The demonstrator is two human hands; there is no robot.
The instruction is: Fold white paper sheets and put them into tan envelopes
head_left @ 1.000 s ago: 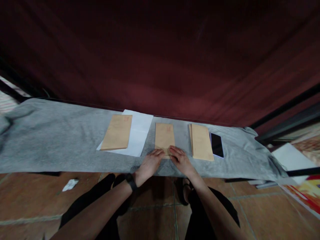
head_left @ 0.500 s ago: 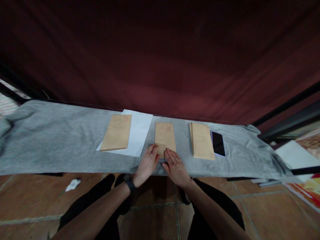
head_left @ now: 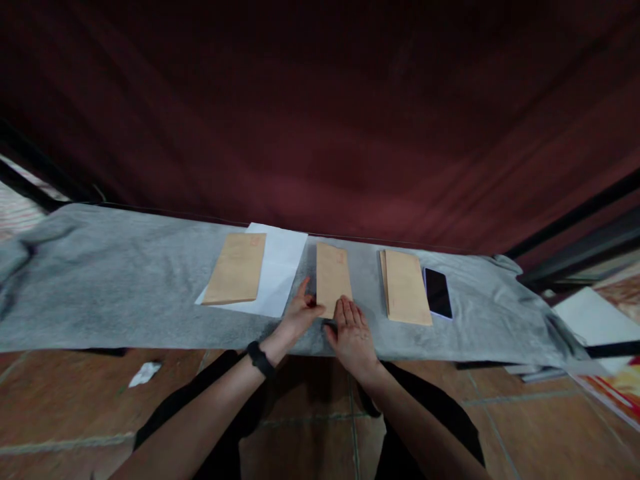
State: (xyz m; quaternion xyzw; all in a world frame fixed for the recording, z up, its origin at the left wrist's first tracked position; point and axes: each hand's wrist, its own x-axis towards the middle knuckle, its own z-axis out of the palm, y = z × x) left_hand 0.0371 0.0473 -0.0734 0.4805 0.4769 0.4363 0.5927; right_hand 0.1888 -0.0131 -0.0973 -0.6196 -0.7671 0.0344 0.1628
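A brown paper envelope (head_left: 333,273) with faint red print near its top right corner lies in front of me on the grey cloth. At its lower left edge, my left hand (head_left: 299,315) pinches the paper, thumb on top and the index finger stretched out beside it. My right hand (head_left: 354,333) lies flat over the lower right part of the envelope, fingers extended. The corner beneath those fingers is hidden.
On the left, more brown envelopes (head_left: 235,269) rest on a white sheet (head_left: 281,267). Another envelope stack (head_left: 407,287) lies to the right, beside a phone (head_left: 437,293). The grey cloth (head_left: 125,280) covers a narrow bench. A dark red curtain (head_left: 320,133) hangs behind.
The folded flap at the envelope's lower end no longer shows on top. My left hand has moved off that flap to the left edge; my right hand stays on the lower right.
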